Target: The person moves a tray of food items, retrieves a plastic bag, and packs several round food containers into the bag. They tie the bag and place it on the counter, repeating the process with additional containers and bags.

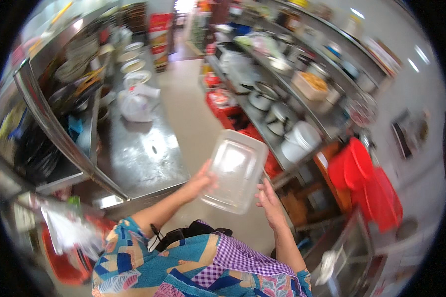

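A clear rectangular plastic container [235,172] is held up in front of my body, above the aisle floor. My left hand [204,181] grips its left long side, with the fingers partly blurred against the plastic. By its lower right edge is my right hand [269,202], fingers spread and pointing up; whether the fingertips touch the container is unclear. Glare covers the container's middle, and what it holds, if anything, cannot be told.
At left stands a stainless steel counter [145,159] with a white plastic bag [134,105] and several bowls. Metal shelves [282,163] at right bear pots, a white bucket [301,141] and a tub of orange-yellow food [310,85]. Red plastic basins [351,163] hang at far right.
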A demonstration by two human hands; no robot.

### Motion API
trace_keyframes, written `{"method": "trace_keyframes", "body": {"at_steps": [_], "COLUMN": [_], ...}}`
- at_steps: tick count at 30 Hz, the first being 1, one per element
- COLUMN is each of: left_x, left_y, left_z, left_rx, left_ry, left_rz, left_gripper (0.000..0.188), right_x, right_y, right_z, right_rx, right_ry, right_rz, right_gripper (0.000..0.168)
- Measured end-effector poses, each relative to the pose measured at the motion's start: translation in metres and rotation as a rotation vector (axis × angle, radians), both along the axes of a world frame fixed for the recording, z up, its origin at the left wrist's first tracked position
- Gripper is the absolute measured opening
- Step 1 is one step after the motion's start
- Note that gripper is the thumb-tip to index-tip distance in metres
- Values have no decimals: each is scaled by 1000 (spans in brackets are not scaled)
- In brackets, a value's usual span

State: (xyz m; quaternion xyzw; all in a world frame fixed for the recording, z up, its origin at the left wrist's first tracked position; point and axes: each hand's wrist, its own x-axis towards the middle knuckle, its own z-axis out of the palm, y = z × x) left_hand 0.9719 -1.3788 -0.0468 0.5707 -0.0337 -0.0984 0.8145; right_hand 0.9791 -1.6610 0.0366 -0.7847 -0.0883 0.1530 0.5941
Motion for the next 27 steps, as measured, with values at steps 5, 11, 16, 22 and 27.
{"method": "trace_keyframes", "body": {"at_steps": [5,11,16,22,27], "left_x": [-17,28,62,86,113], "left_y": [95,115,125,141,154], "left_z": [-77,-157,-143,-135,-86], "left_rx": [89,-79,404,492,937], "left_ry": [146,309,477,950,902], "left_rz": [923,1644,1830,2043,2353], "left_gripper": [48,49,53,69,57], "right_x": [179,347,435,632,826], "right_y": [18,-82,-154,-52,203], "right_z": [-77,-249,-288,-316,-360], "right_rx": [-270,-1201,-1175,-991,-579], "right_ry": [118,-63,462,516,-122], "right_rz": [432,699,710,746,902], "right_gripper": [59,46,43,42,28]}}
